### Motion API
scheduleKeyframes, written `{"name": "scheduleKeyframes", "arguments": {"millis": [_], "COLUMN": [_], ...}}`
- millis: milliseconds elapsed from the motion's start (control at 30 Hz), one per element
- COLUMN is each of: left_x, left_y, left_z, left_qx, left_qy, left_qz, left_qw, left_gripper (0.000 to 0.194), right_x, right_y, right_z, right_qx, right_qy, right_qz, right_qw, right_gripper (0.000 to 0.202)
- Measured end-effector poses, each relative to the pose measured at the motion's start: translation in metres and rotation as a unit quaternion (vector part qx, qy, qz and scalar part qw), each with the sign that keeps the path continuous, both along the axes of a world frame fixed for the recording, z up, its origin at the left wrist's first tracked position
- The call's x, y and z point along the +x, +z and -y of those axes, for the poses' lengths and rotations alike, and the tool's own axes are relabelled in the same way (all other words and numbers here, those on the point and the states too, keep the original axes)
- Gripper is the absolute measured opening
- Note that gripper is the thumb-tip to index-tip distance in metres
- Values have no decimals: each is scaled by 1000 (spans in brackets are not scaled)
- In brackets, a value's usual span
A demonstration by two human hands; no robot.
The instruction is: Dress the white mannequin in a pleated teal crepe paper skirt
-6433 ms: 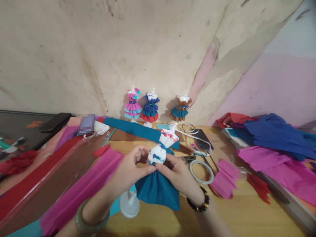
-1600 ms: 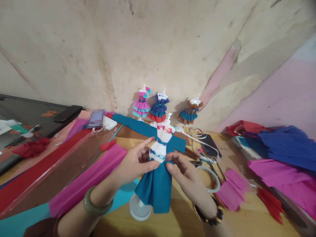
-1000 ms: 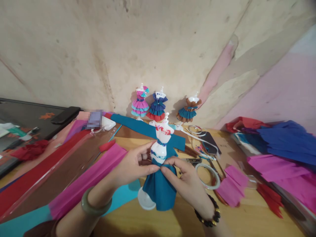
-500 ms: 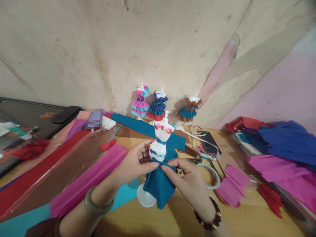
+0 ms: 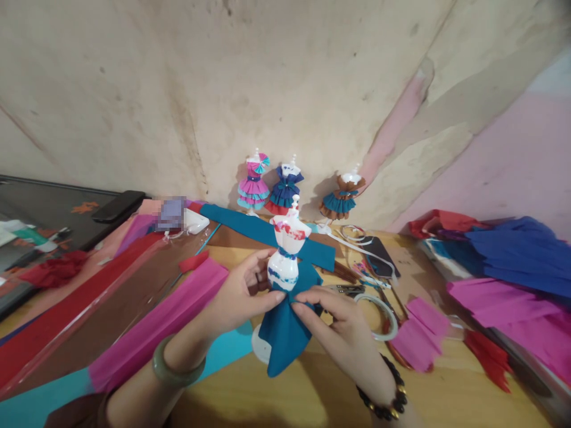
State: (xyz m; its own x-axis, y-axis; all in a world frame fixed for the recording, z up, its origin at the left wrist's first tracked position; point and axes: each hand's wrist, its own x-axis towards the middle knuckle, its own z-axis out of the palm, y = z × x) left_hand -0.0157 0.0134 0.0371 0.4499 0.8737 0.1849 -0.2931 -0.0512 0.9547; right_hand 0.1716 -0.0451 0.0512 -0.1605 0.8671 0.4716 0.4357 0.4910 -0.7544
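A small white dress-form mannequin [image 5: 285, 266] with red and blue smears stands in front of me, leaning slightly. Teal crepe paper [image 5: 285, 336] wraps its hips and hangs down over part of the round white base [image 5: 260, 346]. My left hand [image 5: 247, 285] is closed around the mannequin's left side, its thumb pressing the paper's top edge; the other fingers are partly hidden behind the form. On the opposite side, my right hand [image 5: 341, 318] pinches a fold of the teal crepe paper between thumb and index finger, close to the left thumb.
Several dressed mini mannequins, one in pink [image 5: 253, 187], stand by the wall. A roll of tape [image 5: 377, 317], a phone [image 5: 380, 257] and pink paper pieces [image 5: 422, 336] lie to the right. Long paper strips [image 5: 165, 318] cover the left; folded blue paper [image 5: 521, 252] is piled far right.
The mannequin has tilted and shifted slightly left. The teal paper's lower tip has swung left, covering more of the base. My right hand's pinch has moved a little along the edge.
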Motion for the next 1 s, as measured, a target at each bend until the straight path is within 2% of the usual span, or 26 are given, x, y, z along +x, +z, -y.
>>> {"name": "scheduleKeyframes", "arguments": {"millis": [433,833,1000], "left_x": [0,1,1], "left_y": [2,-1,-1], "left_z": [4,5,7], "left_qx": [-1,26,26], "left_qy": [-4,-1,-2], "left_qz": [-40,-43,-44], "left_qw": [999,999,999], "left_gripper": [58,60,61], "right_x": [-1,-3,-2], "right_y": [-2,7,8], "right_z": [-3,1,3], "right_qx": [-24,29,12], "right_qy": [-52,10,-19], "right_qz": [-14,-1,3], "right_qw": [998,1000,1000], "right_gripper": [7,7,8]}}
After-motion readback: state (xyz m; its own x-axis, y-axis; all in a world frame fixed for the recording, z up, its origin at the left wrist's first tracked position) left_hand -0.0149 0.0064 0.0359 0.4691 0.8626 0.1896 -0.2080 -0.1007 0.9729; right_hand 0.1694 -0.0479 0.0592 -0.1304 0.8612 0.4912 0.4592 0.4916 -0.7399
